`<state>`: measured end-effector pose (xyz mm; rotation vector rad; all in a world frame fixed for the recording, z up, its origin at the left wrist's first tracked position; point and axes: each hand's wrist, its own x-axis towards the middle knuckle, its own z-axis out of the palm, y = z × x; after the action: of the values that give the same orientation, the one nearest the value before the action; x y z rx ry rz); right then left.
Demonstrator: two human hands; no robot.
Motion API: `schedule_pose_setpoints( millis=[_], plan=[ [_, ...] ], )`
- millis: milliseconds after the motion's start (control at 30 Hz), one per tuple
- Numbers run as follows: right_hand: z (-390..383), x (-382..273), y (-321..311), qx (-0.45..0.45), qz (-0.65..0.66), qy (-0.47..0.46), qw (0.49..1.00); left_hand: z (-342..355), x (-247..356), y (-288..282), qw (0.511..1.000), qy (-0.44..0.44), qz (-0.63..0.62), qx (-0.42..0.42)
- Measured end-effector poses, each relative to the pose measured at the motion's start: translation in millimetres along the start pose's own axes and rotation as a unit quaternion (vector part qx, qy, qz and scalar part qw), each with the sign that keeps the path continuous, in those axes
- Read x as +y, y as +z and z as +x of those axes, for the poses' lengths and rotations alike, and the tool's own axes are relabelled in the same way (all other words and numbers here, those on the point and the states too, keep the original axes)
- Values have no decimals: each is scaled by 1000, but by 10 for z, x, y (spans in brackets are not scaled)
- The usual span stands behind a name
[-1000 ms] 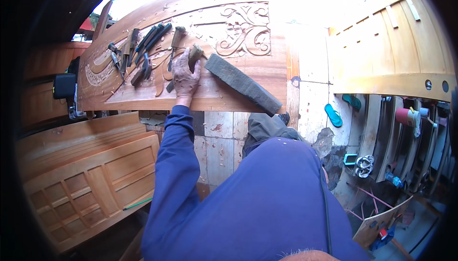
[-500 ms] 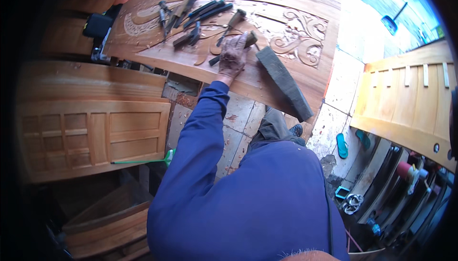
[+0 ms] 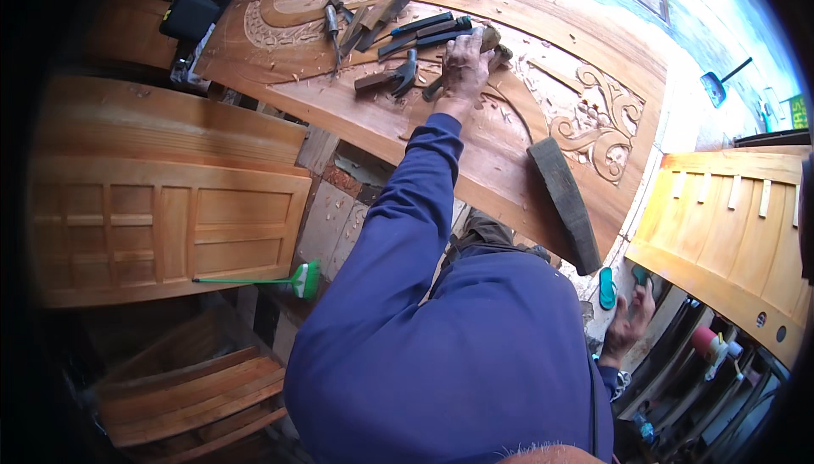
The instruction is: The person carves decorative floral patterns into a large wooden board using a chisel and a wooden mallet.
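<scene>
My left hand (image 3: 465, 70) is closed around a wooden-handled chisel (image 3: 504, 55), whose dark lower end pokes out below the palm. A second thick wooden handle (image 3: 490, 37) rises right beside the fingers; whether they grip it too is hidden. Below them is a carved wooden door panel (image 3: 500, 172) strewn with shavings. Left of this hand lie a claw hammer (image 3: 405, 72), several dark chisels (image 3: 424, 33) and some wood-handled tools (image 3: 383, 20). My right hand (image 3: 629, 320) hangs low at my right side, fingers apart and holding nothing.
A long dark block (image 3: 564, 203) lies across the panel's near right edge. Panelled doors (image 3: 178, 227) stand at the left, with a green broom (image 3: 305, 279) by them. Another door (image 3: 721, 218) leans at the right, above teal slippers (image 3: 607, 288) and stacked boards.
The view has shifted, so the bench sits farther right and lower. My left hand remains on the chisel, now close beside the other handle. My right hand has come into sight.
</scene>
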<state>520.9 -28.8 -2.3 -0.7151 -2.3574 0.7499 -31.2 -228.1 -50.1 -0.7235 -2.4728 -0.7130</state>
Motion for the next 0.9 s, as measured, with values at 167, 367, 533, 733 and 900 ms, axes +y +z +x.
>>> schedule_pose_setpoints(
  millis=[167, 367, 533, 733, 900],
  plan=[
    [827, -886, 826, -143, -37, -51, 988, 383, -255, 51, 995, 87, 16, 49],
    [1106, -1233, 1223, -207, -158, -13, 965, 851, -1161, -67, 979, 145, 74, -125],
    [878, -1228, 1073, -48, -22, 144, 988, 1174, -1149, -59, 952, 227, 51, -200],
    [335, -1019, 772, 171, 270, 381, 867, 1111, -1115, -286, 968, 163, 79, -176],
    [-31, -935, 704, 249, 319, 420, 813, 1277, -118, -772, 933, 62, -351, -43]
  ],
)
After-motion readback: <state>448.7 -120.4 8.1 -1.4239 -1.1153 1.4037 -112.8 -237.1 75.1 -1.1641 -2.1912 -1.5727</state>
